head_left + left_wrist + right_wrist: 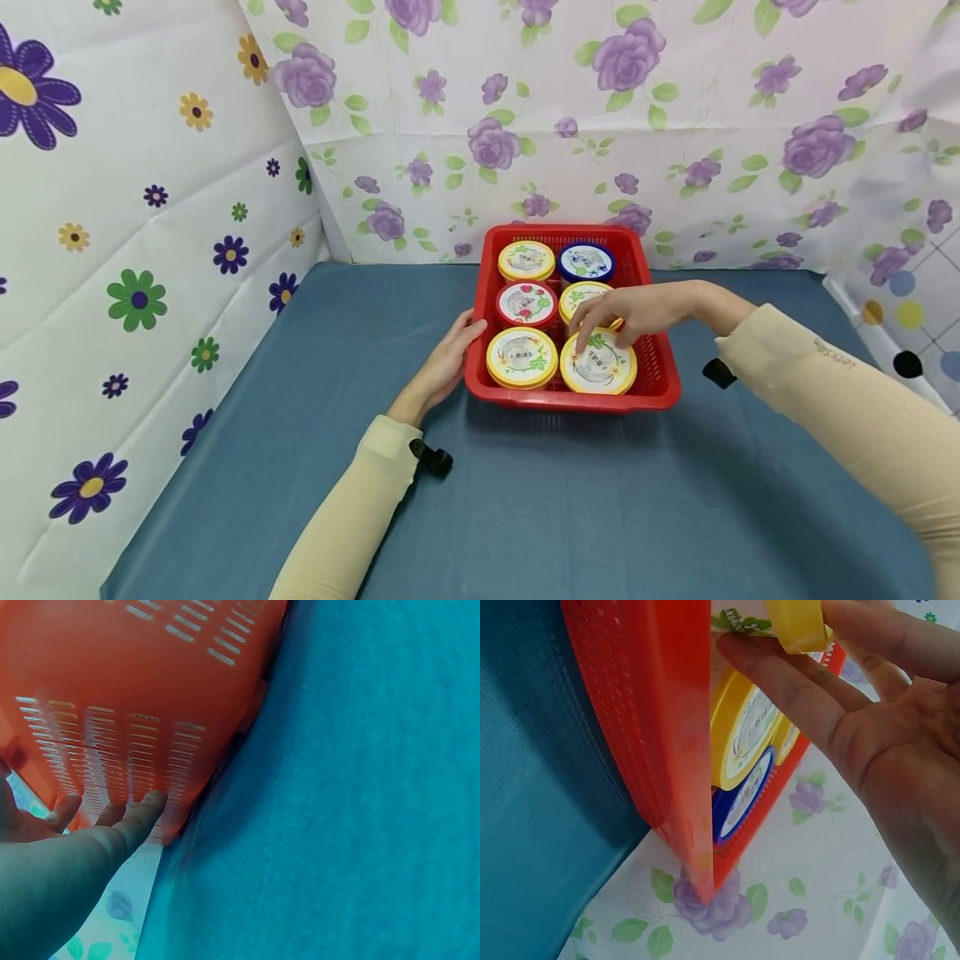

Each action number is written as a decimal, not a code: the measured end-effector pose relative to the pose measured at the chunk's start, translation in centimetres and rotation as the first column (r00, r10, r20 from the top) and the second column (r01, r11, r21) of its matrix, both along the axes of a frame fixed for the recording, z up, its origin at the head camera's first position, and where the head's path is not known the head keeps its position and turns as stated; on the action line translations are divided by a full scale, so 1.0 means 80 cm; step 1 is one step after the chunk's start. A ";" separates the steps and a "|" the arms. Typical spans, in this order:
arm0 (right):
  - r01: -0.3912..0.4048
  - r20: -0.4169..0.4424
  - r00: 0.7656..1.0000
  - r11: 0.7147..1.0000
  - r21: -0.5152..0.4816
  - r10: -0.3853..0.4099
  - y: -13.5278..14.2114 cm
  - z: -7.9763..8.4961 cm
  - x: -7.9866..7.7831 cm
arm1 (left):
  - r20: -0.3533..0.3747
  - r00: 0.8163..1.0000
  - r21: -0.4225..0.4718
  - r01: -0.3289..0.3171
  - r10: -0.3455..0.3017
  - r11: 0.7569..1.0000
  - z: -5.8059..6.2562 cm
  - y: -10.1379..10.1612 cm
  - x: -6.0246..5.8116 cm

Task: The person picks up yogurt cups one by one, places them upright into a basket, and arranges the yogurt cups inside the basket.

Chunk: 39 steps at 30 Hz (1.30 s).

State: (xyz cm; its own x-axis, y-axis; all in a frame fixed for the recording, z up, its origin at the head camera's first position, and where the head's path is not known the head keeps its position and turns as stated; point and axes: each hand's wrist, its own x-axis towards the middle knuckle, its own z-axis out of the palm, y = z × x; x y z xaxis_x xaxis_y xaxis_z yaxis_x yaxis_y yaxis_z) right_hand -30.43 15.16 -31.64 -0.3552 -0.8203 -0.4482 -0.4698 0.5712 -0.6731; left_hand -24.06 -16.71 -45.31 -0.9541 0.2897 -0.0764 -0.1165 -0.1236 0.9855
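Note:
A red plastic basket (pixel 570 401) stands on the blue-covered table and holds several round lidded tubs. My right hand (pixel 633 312) grips the front-right tub (pixel 600 367) by its yellow lid, fingers spread over the lid's edge. That tub looks slightly tilted; in the right wrist view its yellow rim (pixel 799 626) shows between thumb and fingers. At the basket's left side my left hand (pixel 446 362) rests with extended fingers (pixel 139 821) against the slotted outer wall, its thumb at the rim. Beside the held tub sits another yellow-lidded tub (pixel 521 358).
Farther back in the basket are a red-lidded tub (pixel 527 304), a blue-lidded tub (pixel 585 262) and more yellow-lidded ones (pixel 527 261). A flower-print sheet (pixel 555 167) hangs behind the table (pixel 360 350), and another flowered sheet (pixel 150 250) covers the left side.

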 end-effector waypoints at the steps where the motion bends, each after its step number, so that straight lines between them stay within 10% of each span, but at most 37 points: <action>1: 0.003 0.000 1.000 1.000 -0.003 -0.003 0.001 0.000 0.000 | 0.000 1.000 0.000 0.000 0.000 1.000 -0.001 0.000 0.000; 14: 0.129 0.002 0.992 0.991 0.019 -0.129 0.007 0.000 0.009 | 0.004 1.000 -0.013 -0.013 0.013 1.000 -0.002 -0.001 0.002; 39: 0.050 0.072 0.996 0.996 0.077 -0.056 0.020 0.006 0.008 | -0.011 1.000 -0.006 -0.001 0.001 1.000 -0.002 -0.001 0.000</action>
